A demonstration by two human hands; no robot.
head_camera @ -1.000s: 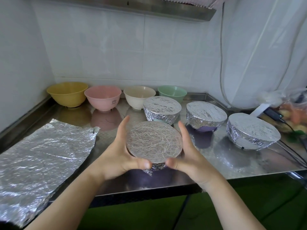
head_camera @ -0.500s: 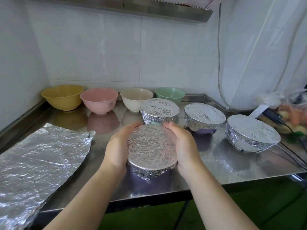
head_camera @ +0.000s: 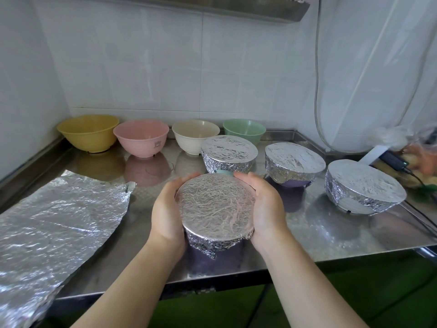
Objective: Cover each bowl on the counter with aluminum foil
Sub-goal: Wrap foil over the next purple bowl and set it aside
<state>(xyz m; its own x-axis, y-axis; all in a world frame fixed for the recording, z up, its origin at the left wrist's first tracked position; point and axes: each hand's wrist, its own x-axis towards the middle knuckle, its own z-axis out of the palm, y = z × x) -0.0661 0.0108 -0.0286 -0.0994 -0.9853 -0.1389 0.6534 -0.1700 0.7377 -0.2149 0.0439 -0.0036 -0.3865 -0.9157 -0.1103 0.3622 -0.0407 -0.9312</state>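
Both hands, left hand point(head_camera: 168, 215) and right hand point(head_camera: 265, 207), cupped the foil-covered bowl point(head_camera: 216, 210), fingers curled around its rim.

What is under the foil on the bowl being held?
A purple bowl shows below the foil, gripped by left hand and right hand. Its contents are hidden.

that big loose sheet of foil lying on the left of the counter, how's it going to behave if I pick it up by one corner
The foil sheet will probably flop and sag: it looks thin and already lies rumpled. It likely weighs very little, so it may drift or fold on itself. Its near end appears to overhang the counter edge, and the torn-looking far edge hints that it rips easily, so two hands seem safer.
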